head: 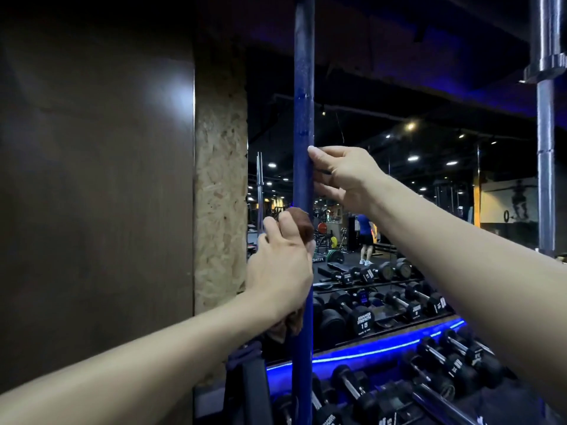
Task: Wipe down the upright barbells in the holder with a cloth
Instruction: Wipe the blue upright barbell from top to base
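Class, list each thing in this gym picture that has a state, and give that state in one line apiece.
blue barbell: upright, held by both hands.
brown cloth: bunched, pressed against the blue barbell.
left hand: grips the brown cloth.
right hand: grips the blue barbell above the cloth.
silver barbell: upright, untouched.
dumbbells: lying racked.

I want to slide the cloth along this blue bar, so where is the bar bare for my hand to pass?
Bare above the right hand on the blue barbell. Crowded between it and the left hand gripping the brown cloth.
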The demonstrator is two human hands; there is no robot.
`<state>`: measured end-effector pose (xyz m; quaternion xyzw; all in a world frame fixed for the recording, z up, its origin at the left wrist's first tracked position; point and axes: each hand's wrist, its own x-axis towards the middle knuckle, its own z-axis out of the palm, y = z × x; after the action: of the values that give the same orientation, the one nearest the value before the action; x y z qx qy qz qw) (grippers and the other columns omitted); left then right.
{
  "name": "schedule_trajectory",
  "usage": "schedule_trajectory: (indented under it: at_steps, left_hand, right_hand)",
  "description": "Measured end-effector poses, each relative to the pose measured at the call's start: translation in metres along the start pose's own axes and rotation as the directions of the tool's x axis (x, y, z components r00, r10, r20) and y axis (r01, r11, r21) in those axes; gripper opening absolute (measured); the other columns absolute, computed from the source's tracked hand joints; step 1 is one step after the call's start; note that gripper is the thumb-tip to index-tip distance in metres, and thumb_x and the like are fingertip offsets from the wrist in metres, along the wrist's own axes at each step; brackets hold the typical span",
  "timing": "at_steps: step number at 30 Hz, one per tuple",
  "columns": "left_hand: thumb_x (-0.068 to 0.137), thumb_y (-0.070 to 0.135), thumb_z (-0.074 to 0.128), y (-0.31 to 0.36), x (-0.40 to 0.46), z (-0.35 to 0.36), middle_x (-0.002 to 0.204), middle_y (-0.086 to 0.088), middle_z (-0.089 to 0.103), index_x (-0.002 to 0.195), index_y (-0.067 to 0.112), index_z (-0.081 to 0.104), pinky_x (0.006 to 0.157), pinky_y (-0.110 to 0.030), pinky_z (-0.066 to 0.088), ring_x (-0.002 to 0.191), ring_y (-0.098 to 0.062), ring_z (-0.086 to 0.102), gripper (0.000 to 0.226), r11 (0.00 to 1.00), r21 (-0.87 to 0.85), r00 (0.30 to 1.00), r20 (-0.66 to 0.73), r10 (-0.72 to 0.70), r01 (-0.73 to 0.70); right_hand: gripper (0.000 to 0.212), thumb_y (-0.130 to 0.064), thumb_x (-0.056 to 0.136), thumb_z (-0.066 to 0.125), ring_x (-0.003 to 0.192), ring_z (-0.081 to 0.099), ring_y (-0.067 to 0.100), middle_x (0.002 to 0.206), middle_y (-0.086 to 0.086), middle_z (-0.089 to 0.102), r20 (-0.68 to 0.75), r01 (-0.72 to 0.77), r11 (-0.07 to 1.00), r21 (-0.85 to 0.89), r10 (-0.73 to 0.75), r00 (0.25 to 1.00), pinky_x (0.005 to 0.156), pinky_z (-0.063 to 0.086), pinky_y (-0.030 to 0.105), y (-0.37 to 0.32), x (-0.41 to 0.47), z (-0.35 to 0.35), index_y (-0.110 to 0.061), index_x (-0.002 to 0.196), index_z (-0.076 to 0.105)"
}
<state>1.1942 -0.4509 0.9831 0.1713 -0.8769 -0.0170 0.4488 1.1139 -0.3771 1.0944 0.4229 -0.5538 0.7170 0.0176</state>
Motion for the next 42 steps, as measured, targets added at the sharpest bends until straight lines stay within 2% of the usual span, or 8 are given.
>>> schedule_trajectory:
  at_steps: [8, 14, 16, 20, 25, 29, 35, 42]
  left_hand:
    - [0.097, 0.027, 0.045, 0.021, 0.085, -0.032, 0.132, -0.015, 0.029, 0.133, 0.009, 0.022, 0.071, -0.040, 0.033, 0.118, -0.035, 0.041, 0.046, 0.991, -0.135, 0.976, -0.213, -0.051, 0.023]
    - [0.089, 0.057, 0.014, -0.012, 0.014, 0.012, 0.127, -0.021, 0.040, 0.140, 0.006, 0.008, 0.058, -0.039, 0.046, 0.096, -0.035, 0.048, 0.072, 0.978, 0.073, 0.956, -0.209, 0.208, -0.197]
    - [0.084, 0.065, -0.001, -0.015, 0.004, 0.014, 0.134, -0.013, 0.027, 0.140, 0.013, -0.004, 0.071, -0.039, 0.045, 0.107, -0.029, 0.041, 0.076, 0.975, 0.089, 0.972, -0.101, 0.214, -0.206]
    - [0.099, 0.048, 0.021, -0.010, 0.035, -0.010, 0.119, -0.004, 0.032, 0.120, 0.020, 0.036, 0.063, -0.034, 0.035, 0.102, -0.023, 0.044, 0.039, 0.970, 0.007, 0.923, -0.306, 0.233, -0.242]
    - [0.096, 0.046, 0.035, 0.000, 0.080, -0.020, 0.118, -0.009, 0.035, 0.111, 0.012, 0.040, 0.066, -0.036, 0.035, 0.105, -0.027, 0.043, 0.037, 0.961, -0.206, 0.905, -0.417, 0.084, -0.184]
    - [0.084, 0.058, 0.019, -0.013, 0.028, 0.018, 0.112, -0.007, 0.032, 0.108, 0.007, 0.043, 0.075, -0.034, 0.037, 0.104, -0.025, 0.038, 0.060, 0.910, -0.358, 0.929, -0.362, 0.070, -0.208]
    - [0.091, 0.040, 0.037, -0.028, 0.011, 0.019, 0.107, 0.006, 0.017, 0.111, 0.013, 0.036, 0.088, -0.023, 0.030, 0.102, -0.014, 0.029, 0.034, 0.870, -0.400, 0.953, -0.207, 0.222, -0.289]
    - [0.093, 0.024, 0.056, -0.001, 0.070, -0.045, 0.110, -0.003, 0.036, 0.109, 0.009, 0.040, 0.074, -0.005, 0.032, 0.084, -0.001, 0.044, 0.028, 0.722, -0.657, 0.897, -0.426, -0.119, -0.216]
  right_hand:
    - [0.015, -0.014, 0.095, 0.058, 0.069, 0.047, 0.021, 0.085, 0.016, 0.052, 0.011, 0.000, 0.998, -0.065, 0.001, 1.000, 0.061, 0.040, 0.030, -0.008, 0.000, 0.004, -0.004, 0.085, 0.065]
    - [0.010, -0.018, 0.094, 0.058, 0.069, 0.061, 0.013, 0.078, 0.002, 0.065, -0.003, -0.029, 0.998, -0.052, 0.029, 1.000, 0.065, 0.053, 0.023, -0.006, -0.001, 0.002, -0.014, 0.088, 0.064]
    - [0.009, -0.018, 0.094, 0.059, 0.072, 0.063, 0.012, 0.081, 0.001, 0.066, -0.003, -0.031, 0.997, -0.068, 0.031, 1.000, 0.071, 0.055, 0.025, -0.007, -0.002, 0.001, -0.015, 0.088, 0.064]
    - [0.009, -0.018, 0.093, 0.060, 0.074, 0.066, 0.015, 0.081, 0.001, 0.068, 0.023, -0.044, 0.993, -0.113, 0.047, 0.999, 0.074, 0.056, 0.028, -0.012, 0.001, -0.003, -0.015, 0.088, 0.066]
    - [0.010, -0.019, 0.093, 0.060, 0.073, 0.069, 0.012, 0.081, -0.001, 0.072, 0.057, -0.064, 0.993, -0.102, 0.070, 0.996, 0.072, 0.057, 0.028, -0.012, 0.006, -0.004, -0.013, 0.097, 0.067]
    - [0.009, -0.020, 0.093, 0.060, 0.062, 0.064, 0.011, 0.078, 0.001, 0.067, 0.036, -0.060, 0.995, -0.074, 0.063, 0.997, 0.052, 0.053, 0.020, -0.006, 0.004, -0.003, -0.014, 0.092, 0.066]
    - [0.012, -0.023, 0.093, 0.060, 0.075, 0.066, 0.018, 0.090, 0.007, 0.068, 0.049, -0.035, 0.986, -0.164, 0.043, 0.998, 0.068, 0.059, 0.028, -0.011, 0.004, -0.006, -0.013, 0.094, 0.066]
    - [0.017, -0.019, 0.094, 0.058, 0.067, 0.060, 0.016, 0.081, 0.006, 0.064, 0.034, -0.052, 0.994, -0.099, 0.056, 0.998, 0.055, 0.054, 0.024, -0.011, 0.001, 0.005, -0.008, 0.104, 0.065]
